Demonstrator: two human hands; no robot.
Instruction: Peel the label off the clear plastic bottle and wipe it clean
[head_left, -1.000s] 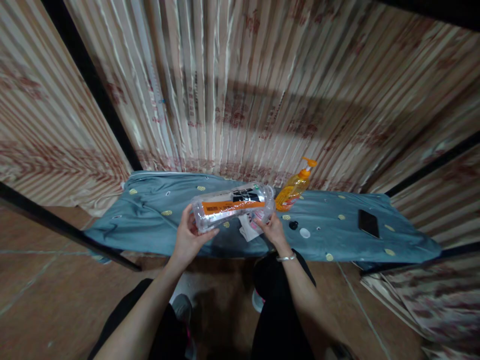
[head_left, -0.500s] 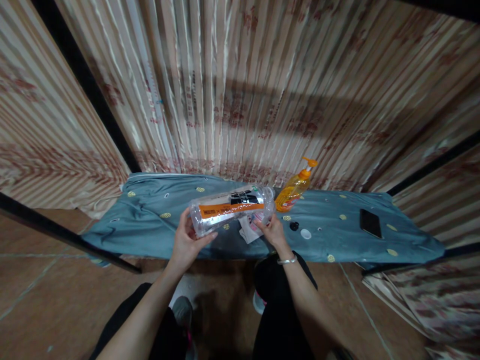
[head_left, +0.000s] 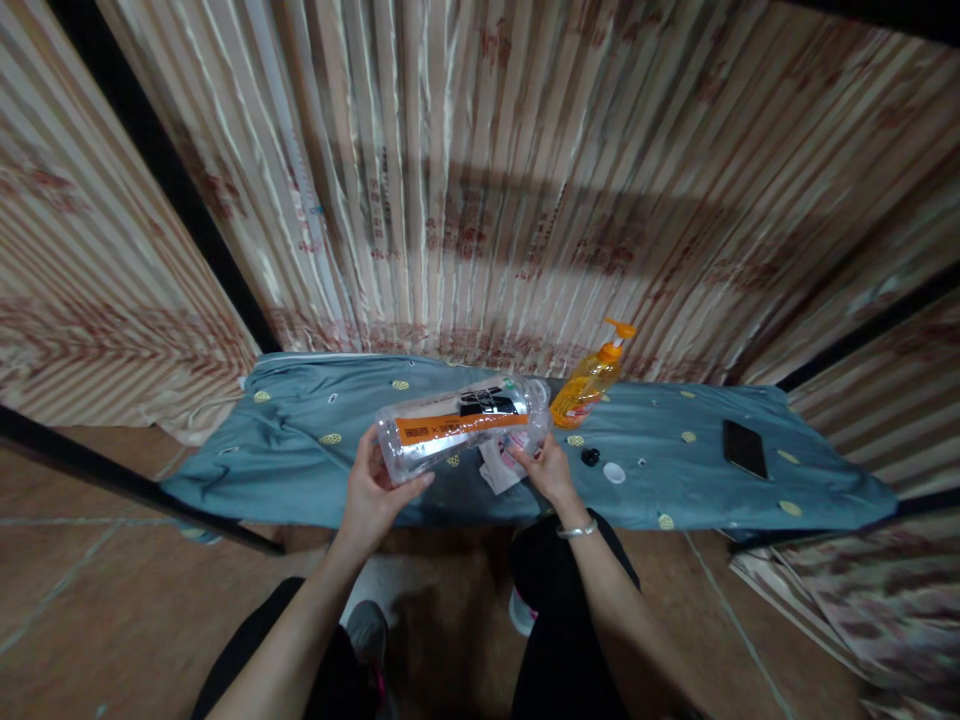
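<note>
A clear plastic bottle [head_left: 450, 428] with an orange and black label lies sideways between my hands, its open neck pointing right. My left hand [head_left: 379, 488] grips the base end, thumb along the lower side. Around the shoulder near the neck, my right hand [head_left: 546, 466] is closed on the same bottle. Under it, partly hidden, a whitish packet or cloth [head_left: 499, 473] with a printed patch lies on the cover. An orange pump bottle [head_left: 585, 388] of yellow liquid stands just behind the neck. Right of my right hand lie a small black cap [head_left: 590, 457] and a white disc [head_left: 613, 473].
A blue-green patterned cloth [head_left: 285, 440] covers the low bench or bed. A dark phone [head_left: 745, 449] lies at its right side. Striped curtains [head_left: 480, 180] hang behind, and black metal posts [head_left: 165, 170] frame both sides. My knees and shoes are below the front edge.
The view has shifted very slightly. Both hands keep their grip on the bottle, which is tilted a touch differently; nothing was picked up or put down.
</note>
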